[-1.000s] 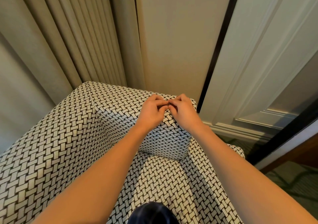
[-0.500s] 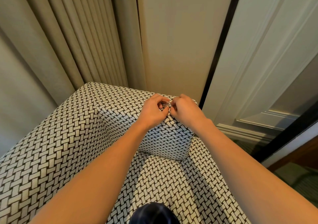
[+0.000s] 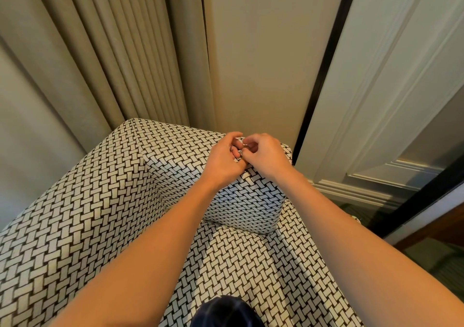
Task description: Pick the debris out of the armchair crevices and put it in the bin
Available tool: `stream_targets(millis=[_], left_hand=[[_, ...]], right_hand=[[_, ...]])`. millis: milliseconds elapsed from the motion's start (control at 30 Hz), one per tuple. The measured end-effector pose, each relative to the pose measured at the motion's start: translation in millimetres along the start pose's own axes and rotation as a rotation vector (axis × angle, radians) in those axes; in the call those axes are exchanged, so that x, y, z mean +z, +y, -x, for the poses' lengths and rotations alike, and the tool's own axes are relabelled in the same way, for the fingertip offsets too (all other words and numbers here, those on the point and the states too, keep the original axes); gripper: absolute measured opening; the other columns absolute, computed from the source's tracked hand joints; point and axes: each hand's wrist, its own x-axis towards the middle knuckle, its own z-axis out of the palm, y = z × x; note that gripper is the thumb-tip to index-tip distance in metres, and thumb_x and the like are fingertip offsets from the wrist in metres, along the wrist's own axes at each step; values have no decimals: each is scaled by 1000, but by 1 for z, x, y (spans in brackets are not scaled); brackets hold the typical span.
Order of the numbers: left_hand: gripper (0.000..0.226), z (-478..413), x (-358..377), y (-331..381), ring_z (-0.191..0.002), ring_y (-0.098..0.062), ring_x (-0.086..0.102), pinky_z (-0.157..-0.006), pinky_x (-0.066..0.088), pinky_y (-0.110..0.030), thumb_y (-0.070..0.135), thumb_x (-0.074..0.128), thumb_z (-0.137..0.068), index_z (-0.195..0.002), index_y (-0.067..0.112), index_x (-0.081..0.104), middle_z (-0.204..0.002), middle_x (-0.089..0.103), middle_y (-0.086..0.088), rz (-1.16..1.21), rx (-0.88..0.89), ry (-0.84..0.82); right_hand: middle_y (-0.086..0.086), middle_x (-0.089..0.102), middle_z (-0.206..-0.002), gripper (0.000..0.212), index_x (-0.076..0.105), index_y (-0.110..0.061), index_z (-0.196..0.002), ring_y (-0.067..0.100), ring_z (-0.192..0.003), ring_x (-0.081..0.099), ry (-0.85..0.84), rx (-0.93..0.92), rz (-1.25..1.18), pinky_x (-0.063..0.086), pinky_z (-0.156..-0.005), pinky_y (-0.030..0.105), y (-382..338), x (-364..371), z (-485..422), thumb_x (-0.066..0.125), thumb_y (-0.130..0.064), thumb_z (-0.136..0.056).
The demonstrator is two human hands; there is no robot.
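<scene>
Debris (image 3: 240, 151), tiny shiny scrap at frame centre, is probably handling light, slippery; left hand (image 3: 223, 162) and right hand (image 3: 266, 156) are pinching its edges atop armchair (image 3: 100, 201).

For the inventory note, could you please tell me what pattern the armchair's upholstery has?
The armchair has a black-and-white basket-weave pattern, clearest in the head view.

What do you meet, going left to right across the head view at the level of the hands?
Curtain, patterned armchair, left hand, right hand, black strip, white panelled door.
</scene>
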Motion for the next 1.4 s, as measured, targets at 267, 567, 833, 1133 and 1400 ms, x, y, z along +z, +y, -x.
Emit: stream_targets(millis=[267,567,833,1133,1400], left_hand=[[74,1,2,-3,-98,-4,55,-85,49,-15,1,73,-75,-142,16,47,-119,52,4,-84,23,-5],[65,3,2,-1,-101,-4,52,-80,41,-3,10,80,-69,-128,19,53,-117,50,2,-106,81,-25],[54,3,3,-2,-91,-4,47,-76,38,-9,8,74,-69,-119,17,58,-106,50,3,-163,85,-44],[58,3,1,2,-104,-13,48,-91,45,-22,13,77,-72,-125,16,55,-114,48,1,-176,50,-85],[84,15,2,7,-137,-25,33,-119,31,-45,36,72,-77,-150,14,36,-147,39,-6,-334,-75,-50]], right_hand=[[4,70,-106,29,74,-9,-112,18,-98,61,-161,67,56,49,-84,30,-13,-8,-10,70,-29,-92],[13,73,-92,13,73,-7,-87,31,-88,68,-103,118,168,57,-80,41,-26,4,-14,71,-20,-89],[7,73,-95,18,77,-13,-95,25,-86,65,-173,17,205,52,-78,33,-18,-1,-11,66,-4,-84],[10,71,-107,22,74,-10,-111,28,-98,67,-181,-27,283,54,-89,40,-18,0,-10,63,-5,-92],[8,69,-109,38,66,-8,-125,20,-94,59,-73,95,91,43,-82,28,-17,-1,4,75,-17,-89]])
